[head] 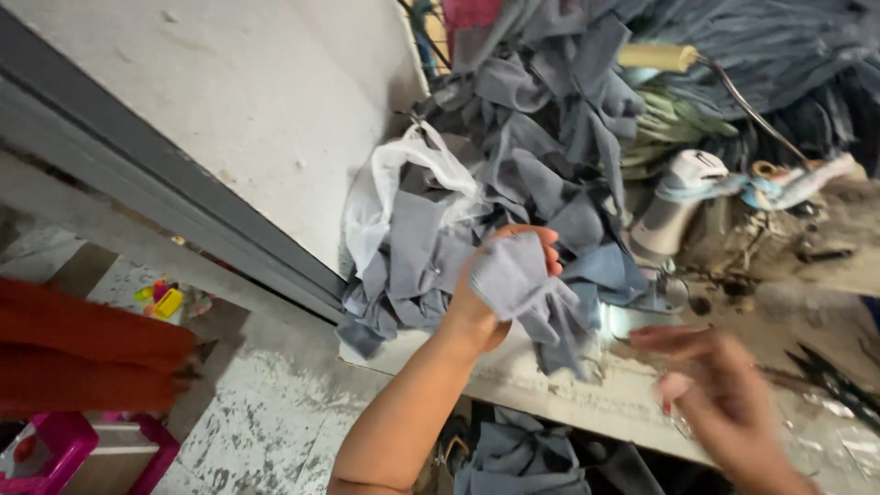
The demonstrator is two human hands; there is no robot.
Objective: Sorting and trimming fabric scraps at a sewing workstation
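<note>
My left hand [486,293] is raised over the worktable edge and grips a small grey cloth piece [527,289] that hangs down from the fingers. Behind it lies a big heap of grey fabric scraps [541,156], partly in a white plastic bag [385,183]. My right hand [720,394] is blurred at the lower right, fingers spread, holding nothing, just right of the hanging cloth.
A white sewing-machine part [678,197] and a cluttered, dirty worktable [807,275] lie to the right. Dark scissors [839,380] rest near the right edge. More grey cloth [522,454] sits below the table. Orange fabric [82,353] and a pink stool [55,449] are at left.
</note>
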